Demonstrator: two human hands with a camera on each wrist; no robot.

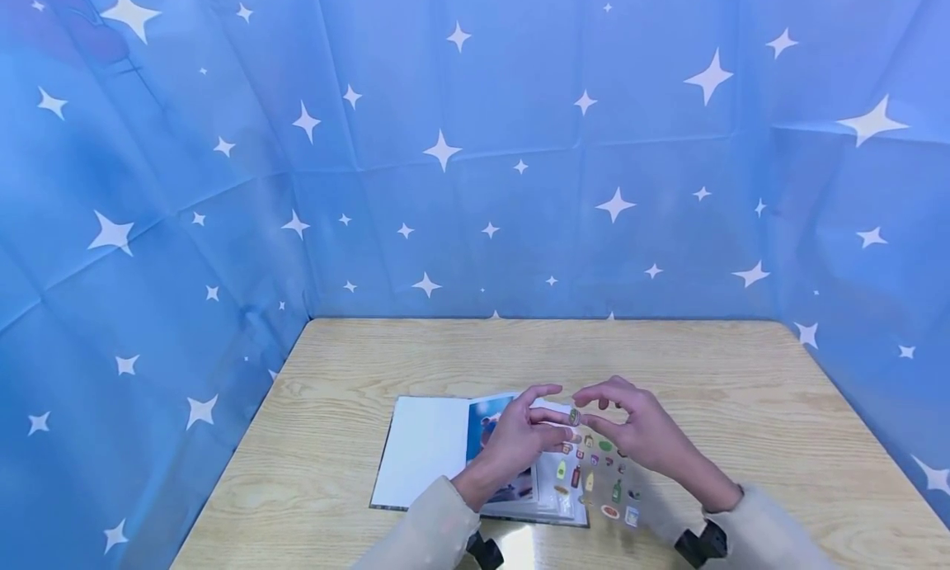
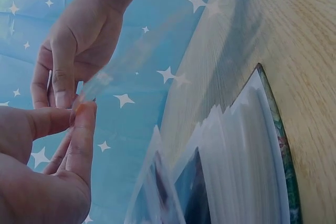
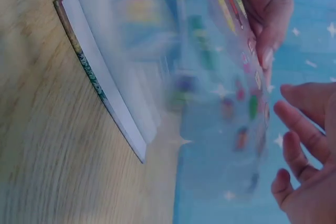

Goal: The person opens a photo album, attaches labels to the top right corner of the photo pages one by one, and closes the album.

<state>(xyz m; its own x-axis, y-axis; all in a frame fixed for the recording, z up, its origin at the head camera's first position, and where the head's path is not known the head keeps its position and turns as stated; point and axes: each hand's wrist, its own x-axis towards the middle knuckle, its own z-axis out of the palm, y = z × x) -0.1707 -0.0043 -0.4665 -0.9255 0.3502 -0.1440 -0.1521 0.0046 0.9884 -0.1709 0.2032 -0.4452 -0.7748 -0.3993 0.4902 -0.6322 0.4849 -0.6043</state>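
Observation:
My left hand point(image 1: 512, 438) pinches the edge of a clear sticker sheet point(image 1: 617, 492) between thumb and fingers. Small food and bottle pictures dot the sheet, which hangs tilted above the right part of an open photo album point(image 1: 426, 450). At the left fingertips is a small round sticker point(image 1: 575, 417); whether it is loose from the sheet I cannot tell. Close by, my right hand point(image 1: 638, 417) has its fingers loosely bent beside that sticker. In the right wrist view, nothing shows between the right fingers point(image 3: 302, 129), and they are apart from the sheet.
The album's clear pocket pages point(image 2: 236, 150) stand slightly fanned, with photos in some. It lies on a wood-grain table point(image 1: 356, 364). Behind and at the sides hangs a blue curtain point(image 1: 519, 248) with white stars. Dark bands point(image 1: 701, 544) sit at both wrists.

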